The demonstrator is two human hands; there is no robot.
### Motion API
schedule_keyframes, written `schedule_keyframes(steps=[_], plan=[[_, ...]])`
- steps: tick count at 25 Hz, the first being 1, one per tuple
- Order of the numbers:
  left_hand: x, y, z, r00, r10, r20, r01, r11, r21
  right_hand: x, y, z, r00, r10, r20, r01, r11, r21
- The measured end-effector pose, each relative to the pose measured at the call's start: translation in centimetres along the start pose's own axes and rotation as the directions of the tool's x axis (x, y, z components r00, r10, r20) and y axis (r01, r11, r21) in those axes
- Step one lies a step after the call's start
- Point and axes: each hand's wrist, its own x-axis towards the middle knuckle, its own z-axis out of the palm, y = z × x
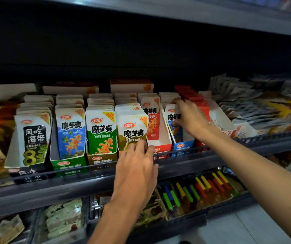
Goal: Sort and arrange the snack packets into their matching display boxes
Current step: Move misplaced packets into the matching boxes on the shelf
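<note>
Rows of snack packets stand in display boxes on the middle shelf. My right hand point(189, 118) grips a blue packet point(173, 120) standing in the blue box point(183, 147), fingers over its top and thumb at its side. To the left, the red box point(160, 147) holds red packets point(151, 120) set far back. My left hand point(136, 166) lies flat with its fingertips against the lower edge of the front olive packet point(132, 131), holding nothing. Further left, green packets point(101, 132) sit in a brown box point(100, 160) and blue packets point(71, 132) in a green box point(69, 164).
A black-labelled seaweed packet row point(33, 138) stands at the left. Red packets point(201, 104) and loose piled packets point(264, 106) fill the right. A dark wire rail point(88, 169) fronts the shelf. Coloured tubes point(202, 189) lie on the shelf below.
</note>
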Motion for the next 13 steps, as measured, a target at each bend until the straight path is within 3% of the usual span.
schedule_keyframes(steps=[5,9,13], plan=[[1.0,0.7,0.4,0.993,0.109,-0.042,-0.11,0.993,-0.046,1.2,0.0,0.3,0.994,-0.099,-0.035,0.091,0.98,-0.179],[2.7,1.6,1.3,0.981,0.19,-0.042,-0.192,0.98,-0.057,1.8,-0.2,-0.4,0.993,-0.102,-0.052,0.092,0.982,-0.166],[4.3,4.0,3.0,0.99,0.138,0.003,-0.138,0.99,0.018,2.3,0.4,-0.2,0.992,-0.09,-0.084,0.078,0.987,-0.137]])
